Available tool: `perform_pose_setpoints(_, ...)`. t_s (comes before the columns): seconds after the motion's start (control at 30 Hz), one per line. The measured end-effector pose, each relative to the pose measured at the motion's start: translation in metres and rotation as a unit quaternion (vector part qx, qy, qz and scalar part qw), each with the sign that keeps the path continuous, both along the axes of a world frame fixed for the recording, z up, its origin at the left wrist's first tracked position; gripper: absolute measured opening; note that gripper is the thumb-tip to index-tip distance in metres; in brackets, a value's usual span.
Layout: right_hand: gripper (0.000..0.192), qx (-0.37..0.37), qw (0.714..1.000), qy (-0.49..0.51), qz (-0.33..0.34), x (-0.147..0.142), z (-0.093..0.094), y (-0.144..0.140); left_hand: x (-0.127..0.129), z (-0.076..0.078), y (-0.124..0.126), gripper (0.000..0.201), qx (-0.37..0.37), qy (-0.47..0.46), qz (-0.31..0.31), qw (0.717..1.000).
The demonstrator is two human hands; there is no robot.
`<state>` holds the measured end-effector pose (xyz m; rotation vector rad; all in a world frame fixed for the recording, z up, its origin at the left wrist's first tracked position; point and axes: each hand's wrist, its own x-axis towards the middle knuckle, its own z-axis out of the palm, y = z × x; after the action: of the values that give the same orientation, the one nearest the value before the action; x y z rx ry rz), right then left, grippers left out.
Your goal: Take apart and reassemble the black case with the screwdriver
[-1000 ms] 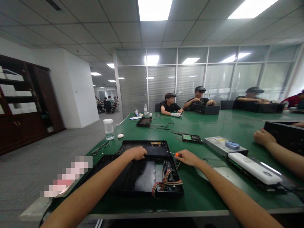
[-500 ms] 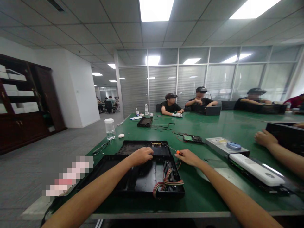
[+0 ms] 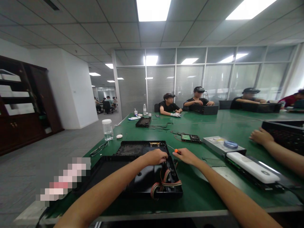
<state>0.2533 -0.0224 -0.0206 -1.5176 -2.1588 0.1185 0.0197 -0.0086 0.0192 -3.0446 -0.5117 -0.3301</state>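
Observation:
A screwdriver (image 3: 175,151) with an orange and black handle is gripped in my right hand (image 3: 187,157), its thin shaft pointing up and left. My left hand (image 3: 157,157) is closed, fingers curled down over the right part of a black case (image 3: 111,169); whatever its fingertips hold is hidden. A striped ribbon cable (image 3: 163,184) hangs looped over the case's front right corner. Just behind stands a second black panel (image 3: 135,148) with a small brass-coloured connector (image 3: 155,144) at its far edge.
Left are glasses (image 3: 99,148) and a lidded water jar (image 3: 108,130). A circuit board (image 3: 190,138) lies beyond my right hand. To the right sit a metal drive box (image 3: 213,144) with a blue roll (image 3: 231,144) and a white device (image 3: 253,167). A co-worker's arm (image 3: 280,148) reaches in there.
My left hand has moved right along the case, nearer to my right hand. My right hand still holds the screwdriver in nearly the same place. The view has shifted slightly.

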Motion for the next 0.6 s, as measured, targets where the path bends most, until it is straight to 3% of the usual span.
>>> perform_pose_setpoints(0.2,0.05,0.012,1.0,0.001,0.004,0.003,0.003,-0.003,-0.002,-0.024,0.004,0.017,-0.059,-0.109,0.021,0.992)
perform_pose_setpoints(0.4,0.041,0.0,0.999,0.051,0.015,0.002,0.01,-0.006,-0.006,-0.025,0.002,0.018,-0.072,-0.1,-0.002,0.992)
perform_pose_setpoints(0.5,0.032,-0.079,0.983,0.157,0.047,0.01,0.015,-0.009,-0.006,-0.024,0.001,0.016,-0.069,-0.095,-0.012,0.993)
perform_pose_setpoints(0.6,0.038,-0.193,0.934,0.283,0.103,0.019,0.023,-0.011,-0.006,-0.022,0.001,0.015,-0.064,-0.101,-0.008,0.993)
